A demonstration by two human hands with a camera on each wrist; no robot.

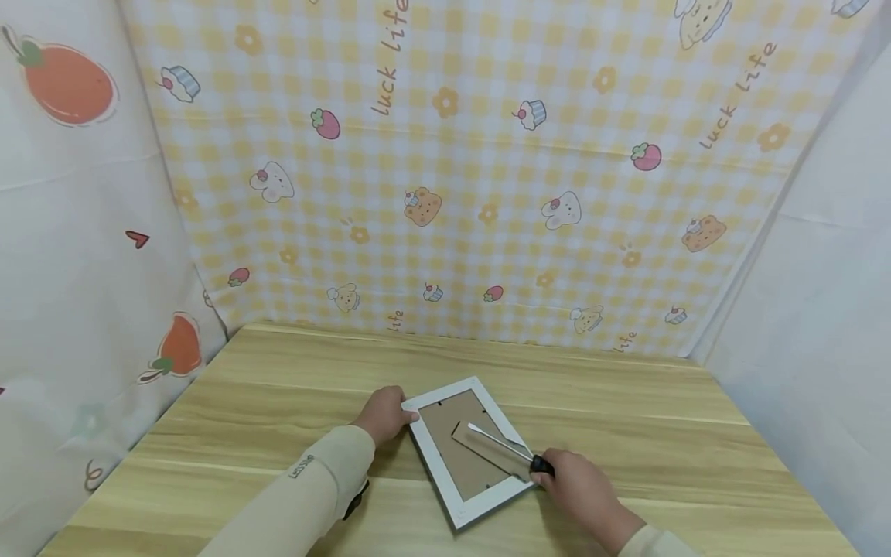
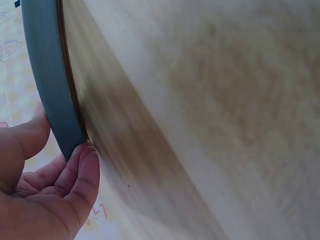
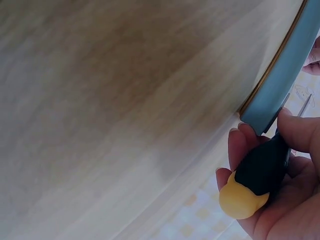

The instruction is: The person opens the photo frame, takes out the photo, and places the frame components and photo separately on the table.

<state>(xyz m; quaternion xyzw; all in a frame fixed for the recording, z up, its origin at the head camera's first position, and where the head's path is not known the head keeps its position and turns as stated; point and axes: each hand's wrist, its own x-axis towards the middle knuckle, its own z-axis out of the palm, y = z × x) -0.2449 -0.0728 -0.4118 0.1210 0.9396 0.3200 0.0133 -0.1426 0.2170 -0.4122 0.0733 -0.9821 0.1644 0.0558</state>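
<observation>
A picture frame [image 1: 435, 464] lies back side up, its white rim around a brown backing board [image 1: 443, 433] with small dark tabs along the edges. Dark lines on the board outline a stand flap. My left hand [image 1: 383, 414] pinches the far left corner between thumb and fingers; the left wrist view shows the frame's blue-grey side [image 2: 50, 75] there. In my right hand [image 1: 581, 486] is a screwdriver [image 1: 501, 443], its metal shaft slanting over the board. Its handle [image 3: 262, 165] is black with a yellow end. The right fingertips are right at the frame's near right corner.
Under the frame spreads a wood-grain table [image 1: 292, 371]. A yellow checked cloth [image 1: 459, 255] with cartoon prints hangs behind it. White cloths flank the left [image 1: 104, 271] and right [image 1: 800, 309] sides.
</observation>
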